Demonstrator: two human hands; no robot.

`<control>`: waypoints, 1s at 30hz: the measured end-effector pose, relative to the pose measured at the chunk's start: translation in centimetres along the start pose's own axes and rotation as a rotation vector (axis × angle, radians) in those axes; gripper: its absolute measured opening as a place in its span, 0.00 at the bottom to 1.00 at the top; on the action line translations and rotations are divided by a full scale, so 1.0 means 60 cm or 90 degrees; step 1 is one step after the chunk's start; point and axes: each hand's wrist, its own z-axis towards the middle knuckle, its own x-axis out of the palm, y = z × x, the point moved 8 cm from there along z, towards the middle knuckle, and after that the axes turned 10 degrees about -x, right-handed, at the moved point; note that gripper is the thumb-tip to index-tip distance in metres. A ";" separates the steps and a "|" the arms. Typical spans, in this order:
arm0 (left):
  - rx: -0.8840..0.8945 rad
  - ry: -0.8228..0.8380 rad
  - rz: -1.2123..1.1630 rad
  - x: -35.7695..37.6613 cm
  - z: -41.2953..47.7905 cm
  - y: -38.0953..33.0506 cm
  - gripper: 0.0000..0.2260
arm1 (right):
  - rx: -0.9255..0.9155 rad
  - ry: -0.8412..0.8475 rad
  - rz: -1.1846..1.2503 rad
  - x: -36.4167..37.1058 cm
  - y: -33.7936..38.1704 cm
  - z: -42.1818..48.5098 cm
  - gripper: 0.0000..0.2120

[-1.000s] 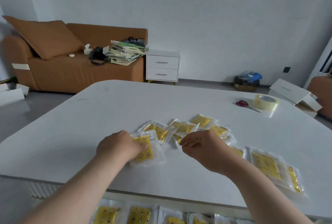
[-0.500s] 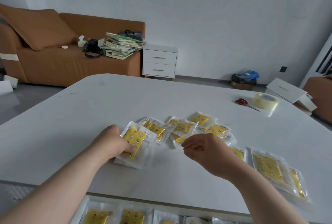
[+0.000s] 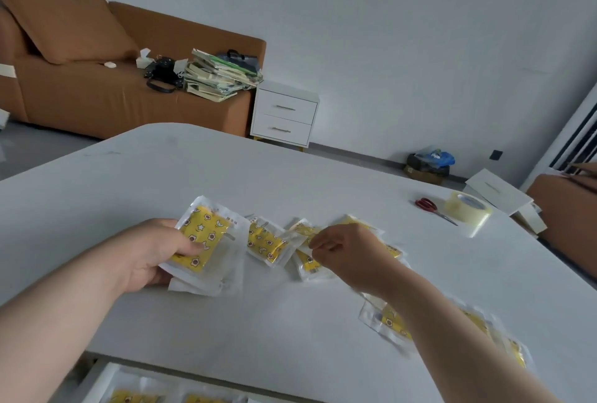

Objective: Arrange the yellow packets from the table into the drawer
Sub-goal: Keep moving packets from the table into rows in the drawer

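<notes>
My left hand [image 3: 151,254] grips a small stack of yellow packets [image 3: 206,234] in clear wrappers, thumb on top, raised just off the white table [image 3: 290,322]. My right hand [image 3: 349,254] pinches the edge of another yellow packet [image 3: 298,236] among several loose packets [image 3: 265,242] spread across the table's middle. More packets [image 3: 391,322] lie under and beside my right forearm. The open drawer [image 3: 103,383] shows below the table's near edge, with yellow packets [image 3: 132,396] laid inside.
Red-handled scissors [image 3: 428,205] and a roll of clear tape [image 3: 466,208] lie at the table's far right. Beyond are a brown sofa [image 3: 97,92] with a pile of papers, a white nightstand [image 3: 284,115] and flat boxes [image 3: 497,192] on the floor.
My left hand has lifted its stack of packets and tilted it up. My right hand has reached forward onto the loose packets and taken one by its edge.
</notes>
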 end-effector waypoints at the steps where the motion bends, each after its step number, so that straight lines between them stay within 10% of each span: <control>1: 0.006 0.003 -0.008 -0.001 0.001 0.000 0.07 | -0.001 -0.007 -0.002 -0.001 -0.003 0.008 0.06; 21: 0.014 0.071 -0.170 -0.010 0.027 0.017 0.08 | 0.227 0.007 -0.103 0.011 -0.097 0.107 0.31; 30: 0.022 0.093 -0.234 -0.014 0.027 0.023 0.07 | 0.300 -0.020 0.017 -0.020 -0.102 0.114 0.19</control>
